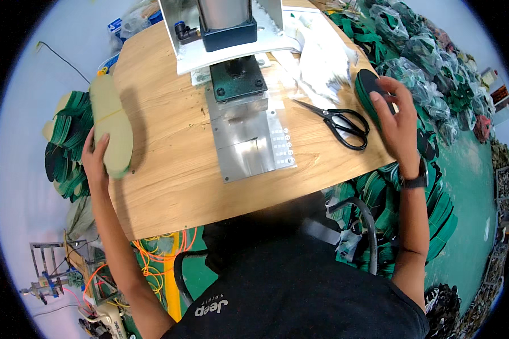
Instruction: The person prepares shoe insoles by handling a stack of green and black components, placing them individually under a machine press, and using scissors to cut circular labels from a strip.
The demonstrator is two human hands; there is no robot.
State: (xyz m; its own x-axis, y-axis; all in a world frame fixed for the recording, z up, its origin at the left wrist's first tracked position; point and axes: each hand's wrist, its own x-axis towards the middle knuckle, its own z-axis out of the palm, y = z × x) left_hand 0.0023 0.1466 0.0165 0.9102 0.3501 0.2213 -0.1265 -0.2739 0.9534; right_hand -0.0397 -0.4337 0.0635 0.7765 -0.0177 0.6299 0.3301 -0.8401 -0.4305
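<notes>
At the table's left edge my left hand [98, 157] is closed on a beige insole bundle [111, 130], thumb on its top face and the other fingers mostly hidden. A thin band seems to cross the bundle's middle. My right hand [398, 116] curls around a dark insole bundle with a green edge [370, 93] at the table's right edge. Beside it lie black-handled scissors [345, 125], their blades pointing toward the press. The press head [237, 79] stands over a metal plate [246, 152] in the middle of the wooden table [169, 186].
Green and black insole stacks [70, 135] rise beyond the table's left edge. More insole stacks [435, 209] fill the space below right. White scrap sheets [322, 53] lie behind the scissors. Bagged green pieces [418, 56] are heaped at far right. Orange hoses [150, 263] run across the floor.
</notes>
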